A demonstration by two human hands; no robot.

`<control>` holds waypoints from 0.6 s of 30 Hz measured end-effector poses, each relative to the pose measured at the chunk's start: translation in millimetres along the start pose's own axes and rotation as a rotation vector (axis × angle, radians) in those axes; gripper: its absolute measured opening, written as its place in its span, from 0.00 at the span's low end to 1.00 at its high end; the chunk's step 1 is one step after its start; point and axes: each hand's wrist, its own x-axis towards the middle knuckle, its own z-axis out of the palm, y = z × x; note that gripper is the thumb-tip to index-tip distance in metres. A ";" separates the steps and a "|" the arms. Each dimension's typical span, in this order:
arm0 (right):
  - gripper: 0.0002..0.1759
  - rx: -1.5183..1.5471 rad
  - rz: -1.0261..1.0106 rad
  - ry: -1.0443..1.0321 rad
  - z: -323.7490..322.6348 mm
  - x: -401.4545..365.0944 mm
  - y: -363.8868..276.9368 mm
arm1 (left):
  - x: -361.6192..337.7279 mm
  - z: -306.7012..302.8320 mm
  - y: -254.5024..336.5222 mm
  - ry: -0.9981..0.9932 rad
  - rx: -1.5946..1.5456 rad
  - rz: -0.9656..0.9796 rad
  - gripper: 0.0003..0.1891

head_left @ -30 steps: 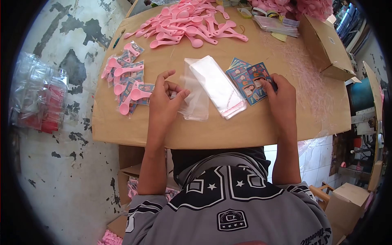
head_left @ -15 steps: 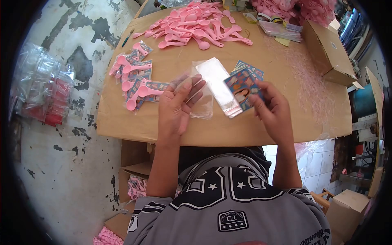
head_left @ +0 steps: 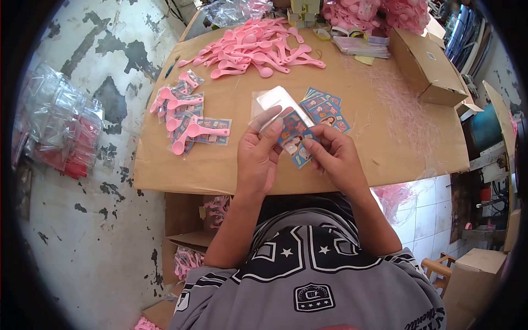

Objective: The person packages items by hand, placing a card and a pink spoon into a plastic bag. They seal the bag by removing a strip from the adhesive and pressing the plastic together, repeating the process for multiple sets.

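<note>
Left hand (head_left: 258,157) pinching clear bag (head_left: 269,116), right hand (head_left: 335,151) pinching printed card (head_left: 295,142) (near table's front edge (head_left: 209,188)); tabletop (head_left: 396,148) stretching rightward.

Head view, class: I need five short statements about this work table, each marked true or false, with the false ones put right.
1. The right hand holds a printed card. True.
2. The left hand rests on a heap of spoons. False: the left hand is near the right hand, at the card.
3. Loose pink spoons are heaped toward the table's far side. True.
4. The cardboard box on the table sits at the left. False: the cardboard box is at the right.
</note>
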 end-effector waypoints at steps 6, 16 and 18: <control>0.12 -0.002 -0.068 -0.006 -4.3 -8.6 -9.3 | -16.1 6.8 -5.3 -0.085 0.056 0.064 0.19; 0.10 0.206 -0.302 0.162 21.3 -25.0 5.8 | -44.4 18.4 -18.8 -0.144 0.094 0.089 0.17; 0.11 0.186 -0.292 0.187 24.2 -27.8 6.9 | -50.3 24.4 -18.1 -0.121 0.111 0.092 0.18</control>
